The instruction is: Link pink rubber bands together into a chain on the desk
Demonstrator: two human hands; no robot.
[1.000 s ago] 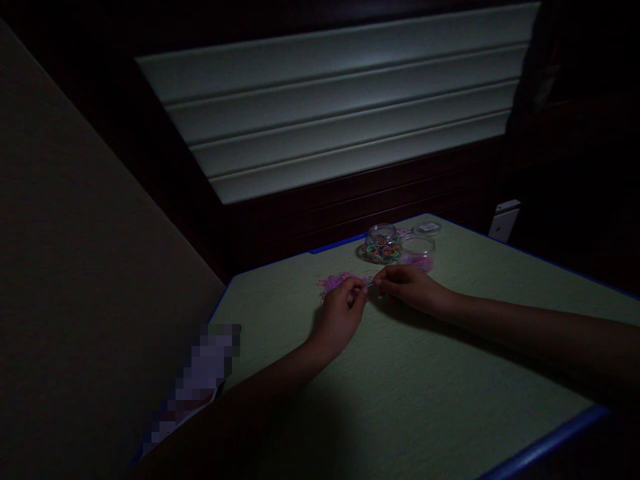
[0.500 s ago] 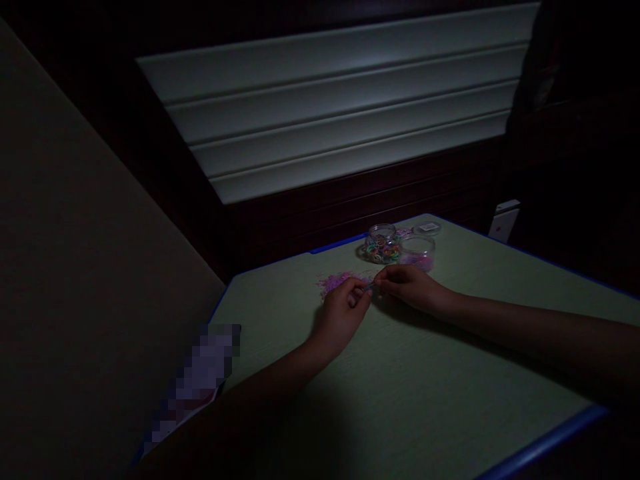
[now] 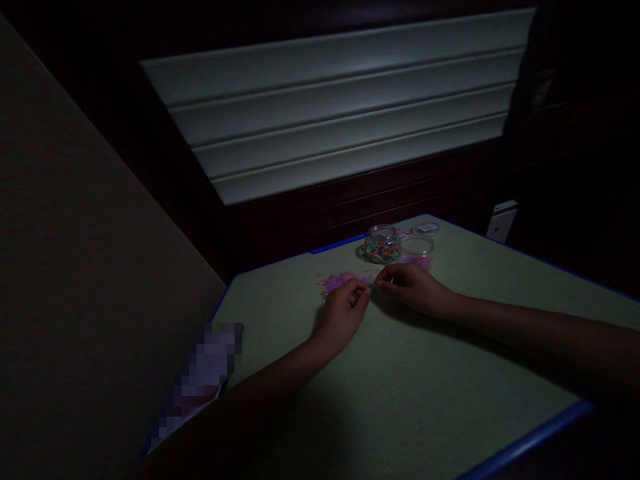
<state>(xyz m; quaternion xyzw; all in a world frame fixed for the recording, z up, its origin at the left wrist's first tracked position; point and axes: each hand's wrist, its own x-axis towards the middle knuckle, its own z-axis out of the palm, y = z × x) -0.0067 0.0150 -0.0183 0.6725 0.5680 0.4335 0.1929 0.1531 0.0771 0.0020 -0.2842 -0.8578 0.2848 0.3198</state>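
Note:
My left hand (image 3: pixel 344 311) is closed in a pinch, thumb against fingertips, just in front of a loose pile of small pink and purple bands (image 3: pixel 336 281). Facing it from the right, my right hand (image 3: pixel 411 285) is also pinched. A tiny, thin, pale-bluish thing (image 3: pixel 372 285) spans the two sets of fingertips; the dim light hides its kind. Behind the hands stands a clear jar (image 3: pixel 383 245) of multicoloured small rings. Close beside it, a second clear jar (image 3: pixel 418 247) holds something pink and is partly covered by my right hand.
A clear lid (image 3: pixel 428 229) with a white label lies at the back of the pale green, blue-edged table (image 3: pixel 425 393). At the left edge is a blurred-out flat item (image 3: pixel 207 367). A wall (image 3: pixel 100 267) rises on the left, a slatted panel (image 3: pixel 340 107) behind.
Both hands stay almost in place, still pinching, with a very slight shift of the fingertips. The view has tilted a little. The jars and pile look unchanged.

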